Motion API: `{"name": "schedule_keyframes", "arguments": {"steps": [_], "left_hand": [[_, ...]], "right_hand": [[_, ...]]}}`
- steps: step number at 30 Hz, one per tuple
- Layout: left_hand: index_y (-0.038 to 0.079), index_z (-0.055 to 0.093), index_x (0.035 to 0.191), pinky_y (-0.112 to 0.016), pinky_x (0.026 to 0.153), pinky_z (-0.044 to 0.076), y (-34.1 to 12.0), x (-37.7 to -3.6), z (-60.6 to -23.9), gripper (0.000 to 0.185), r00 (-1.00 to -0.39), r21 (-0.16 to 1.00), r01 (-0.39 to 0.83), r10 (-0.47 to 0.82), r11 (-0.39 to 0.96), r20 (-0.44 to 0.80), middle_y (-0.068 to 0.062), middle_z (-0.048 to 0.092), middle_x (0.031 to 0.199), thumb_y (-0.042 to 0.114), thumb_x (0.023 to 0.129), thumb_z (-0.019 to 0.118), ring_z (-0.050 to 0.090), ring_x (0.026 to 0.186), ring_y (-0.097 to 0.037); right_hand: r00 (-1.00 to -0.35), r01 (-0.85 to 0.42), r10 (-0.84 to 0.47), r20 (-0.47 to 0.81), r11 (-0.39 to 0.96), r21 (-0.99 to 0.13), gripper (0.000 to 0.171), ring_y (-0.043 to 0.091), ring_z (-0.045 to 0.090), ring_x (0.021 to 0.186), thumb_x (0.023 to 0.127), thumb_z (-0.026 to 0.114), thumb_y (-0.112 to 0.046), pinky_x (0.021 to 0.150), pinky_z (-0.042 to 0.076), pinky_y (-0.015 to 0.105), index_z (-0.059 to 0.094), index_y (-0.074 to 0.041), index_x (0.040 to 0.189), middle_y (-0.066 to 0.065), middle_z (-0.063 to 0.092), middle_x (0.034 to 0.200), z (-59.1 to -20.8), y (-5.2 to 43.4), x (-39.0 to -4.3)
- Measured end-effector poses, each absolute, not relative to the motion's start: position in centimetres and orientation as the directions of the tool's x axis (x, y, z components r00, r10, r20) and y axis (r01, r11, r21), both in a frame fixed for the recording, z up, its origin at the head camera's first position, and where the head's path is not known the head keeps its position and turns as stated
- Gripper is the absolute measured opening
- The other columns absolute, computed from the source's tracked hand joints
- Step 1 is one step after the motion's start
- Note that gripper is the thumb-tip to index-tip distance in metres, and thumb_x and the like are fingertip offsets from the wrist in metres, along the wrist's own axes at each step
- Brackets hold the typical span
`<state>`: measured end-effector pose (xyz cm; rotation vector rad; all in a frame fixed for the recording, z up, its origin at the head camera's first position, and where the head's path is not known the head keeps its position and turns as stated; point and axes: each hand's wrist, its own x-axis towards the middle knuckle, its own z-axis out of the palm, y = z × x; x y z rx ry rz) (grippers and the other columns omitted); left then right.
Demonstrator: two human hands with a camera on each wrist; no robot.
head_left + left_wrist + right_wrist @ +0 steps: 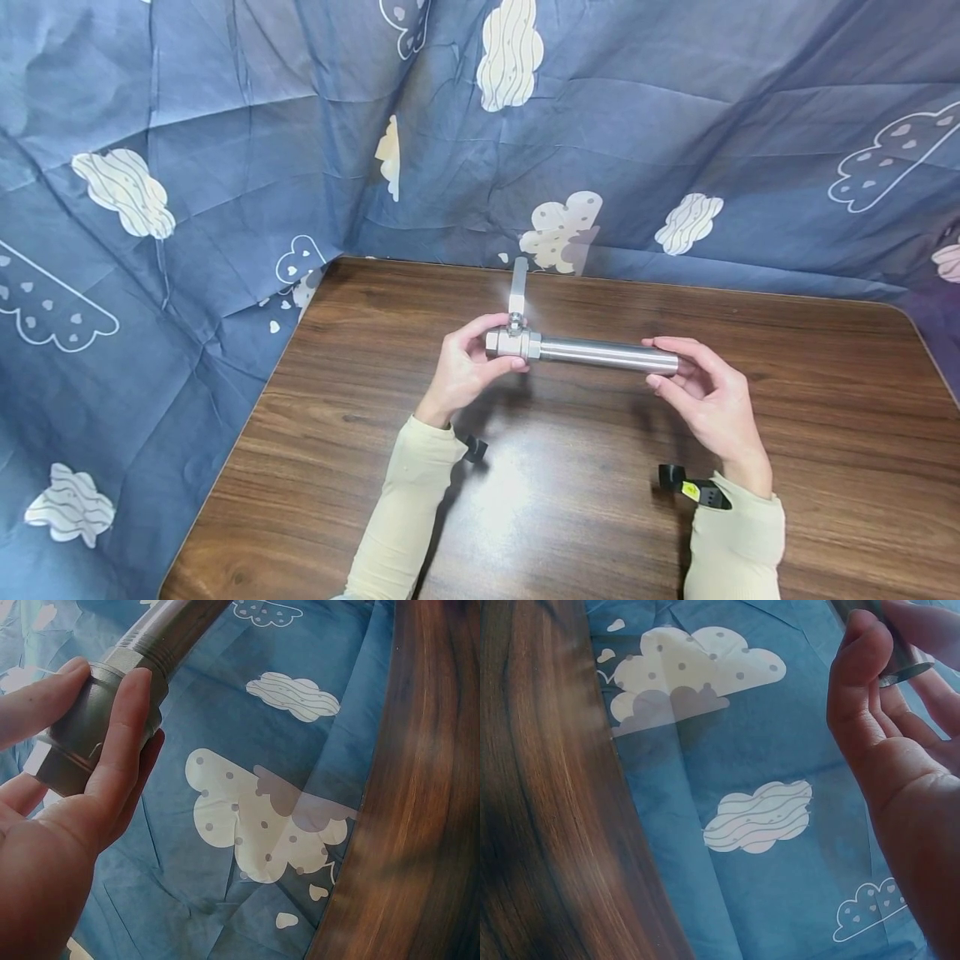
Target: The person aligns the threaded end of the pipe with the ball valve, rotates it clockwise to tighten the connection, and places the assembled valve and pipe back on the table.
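**Valve and pipe joined, held in the air between both hands**

We have the valve point(513, 342) and the steel pipe point(607, 354) already mated end to end: the left wrist view shows the pipe's threaded end entering the valve body point(90, 731), with a few threads exposed at the joint. From that we judge the pieces are screwed together at least part of the way; whether the joint is fully tight we cannot tell. The assembly lies roughly level, lifted clear of the counter point(570, 500) and near its far edge, with the valve's lever handle point(519, 287) standing up and away from us.

Our left hand point(465, 367) grips the valve body, thumb on one side and fingers curled round the other. Our right hand point(705, 392) holds the pipe's free end, fingertips closed lightly around it; the right wrist view shows the pipe's cut end point(900, 667) between thumb and fingers.

What seems left, in our judgement, is any last tightening and setting the piece down.

Around it, pale sleeves point(408, 508) cover both forearms, and a blue cloth printed with clouds point(225, 167) hangs behind and beside the counter.
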<state>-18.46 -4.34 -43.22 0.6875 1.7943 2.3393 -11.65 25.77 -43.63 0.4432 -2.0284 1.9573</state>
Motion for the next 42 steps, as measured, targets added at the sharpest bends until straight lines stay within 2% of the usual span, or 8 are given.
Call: {"name": "schedule_keyframes", "arguments": {"steps": [9, 22, 29, 42], "left_hand": [[-0.016, 0.051, 0.123, -0.028, 0.077, 0.064, -4.37, -18.46, -43.22, 0.055, -0.895, 0.944, 0.172, 0.355, -0.283, 0.27, -0.029, 0.057, 0.12, -0.022, 0.071, 0.067, 0.067, 0.084, -0.011], [-0.016, 0.05, 0.123, -0.028, 0.077, 0.064, -4.37, -18.43, -43.15, 0.055, -0.894, 0.942, 0.164, 0.359, -0.291, 0.267, -0.032, 0.056, 0.122, -0.022, 0.071, 0.067, 0.067, 0.086, -0.012], [-0.015, 0.05, 0.123, -0.028, 0.078, 0.064, -4.45, -18.4, -43.15, 0.055, -0.895, 0.942, 0.166, 0.357, -0.292, 0.268, -0.036, 0.054, 0.123, -0.021, 0.071, 0.067, 0.066, 0.087, -0.012], [-0.014, 0.051, 0.123, -0.023, 0.076, 0.063, -4.42, -18.47, -43.26, 0.056, -0.899, 0.949, 0.168, 0.353, -0.266, 0.258, -0.024, 0.059, 0.118, -0.019, 0.07, 0.069, 0.066, 0.085, -0.01]], "right_hand": [[-0.935, -0.353, -0.01, 0.354, 0.072, -0.933, 0.051, 0.006, 0.067, 0.095, 0.075, 0.062, 0.026, 0.071, 0.06, 0.014, 0.053, 0.014, 0.124, -0.001, 0.067, 0.12, -43.4, 25.87, -11.53], [-0.922, -0.388, -0.037, 0.387, 0.035, -0.921, 0.049, 0.007, 0.067, 0.096, 0.078, 0.064, 0.022, 0.072, 0.06, 0.014, 0.053, 0.014, 0.125, 0.003, 0.066, 0.122, -43.39, 25.89, -11.38], [-0.923, -0.383, -0.039, 0.382, 0.027, -0.923, 0.049, 0.007, 0.067, 0.096, 0.076, 0.061, 0.026, 0.071, 0.06, 0.014, 0.053, 0.015, 0.124, 0.002, 0.066, 0.121, -43.46, 25.92, -11.44], [-0.917, -0.398, -0.047, 0.396, 0.019, -0.917, 0.05, 0.007, 0.067, 0.094, 0.077, 0.061, 0.026, 0.068, 0.06, 0.014, 0.053, 0.014, 0.124, 0.002, 0.066, 0.121, -43.46, 25.96, -11.37]]}}
